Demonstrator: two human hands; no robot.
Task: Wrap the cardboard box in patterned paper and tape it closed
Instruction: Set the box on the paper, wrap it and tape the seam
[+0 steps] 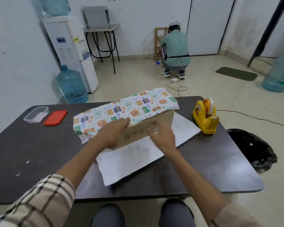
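Observation:
A long cardboard box (164, 118) lies diagonally on the dark table (31, 153). Patterned paper (121, 110) is folded over its top, and the paper's white underside (134, 159) spreads out on the table in front of the box. My left hand (113, 133) rests flat on the paper's edge at the box's near top corner, pressing it down. My right hand (161, 136) is blurred, hovering against the box's bare front side with a small piece of clear tape on a fingertip. A yellow tape dispenser (205, 118) stands to the right of the box.
A clear plastic container (36, 114) and its red lid (56, 117) lie at the table's far left. A black bin bag (251, 149) sits off the right edge. A person crouches on the floor beyond the table, near water jugs and a dispenser.

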